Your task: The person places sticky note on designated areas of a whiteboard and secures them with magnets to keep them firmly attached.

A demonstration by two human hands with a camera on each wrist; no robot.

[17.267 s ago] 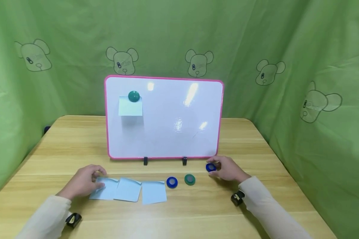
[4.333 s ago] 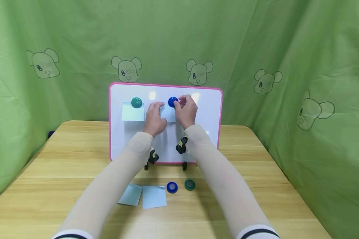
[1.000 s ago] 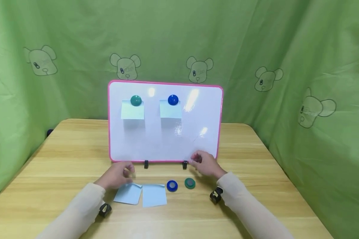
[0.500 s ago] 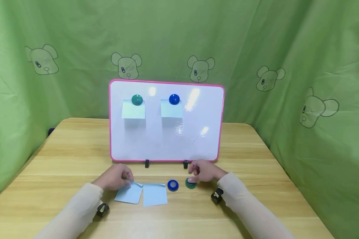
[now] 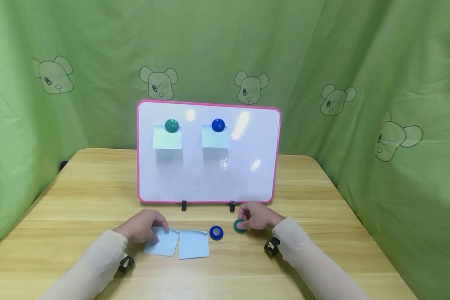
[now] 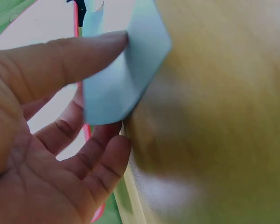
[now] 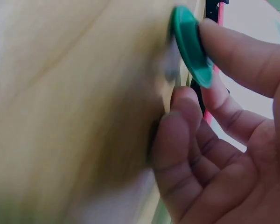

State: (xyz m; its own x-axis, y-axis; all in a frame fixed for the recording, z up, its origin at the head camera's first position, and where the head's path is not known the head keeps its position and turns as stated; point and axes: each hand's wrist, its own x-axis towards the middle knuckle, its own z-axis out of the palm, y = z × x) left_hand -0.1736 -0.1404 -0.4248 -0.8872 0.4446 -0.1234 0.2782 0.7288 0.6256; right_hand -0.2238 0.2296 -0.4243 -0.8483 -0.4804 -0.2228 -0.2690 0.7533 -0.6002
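Currently, a green magnet (image 7: 190, 44) is pinched, tilted, at the fingertips of the right hand (image 5: 258, 216); a blue note (image 5: 166, 243) is gripped under the thumb of the left hand (image 5: 142, 225). Between them, another note (image 5: 193, 245) and a blue magnet (image 5: 216, 233) are supported by the tabletop (image 5: 210, 281).

The head view looks forward and down from above the near side, far enough back to take in the pale wood-grain tabletop (image 5: 210, 277), the rectangular pink-framed whiteboard (image 5: 206, 177) and the green printed fabric curtain (image 5: 210, 37) behind. The left wrist view, low, very close and turned sideways, shares with it the near-left square light-blue paper note (image 5: 168, 247). The right wrist view, equally close and turned sideways, shares the near-right round green magnet (image 7: 190, 43). Both wrist views face far and catch part of the whiteboard.
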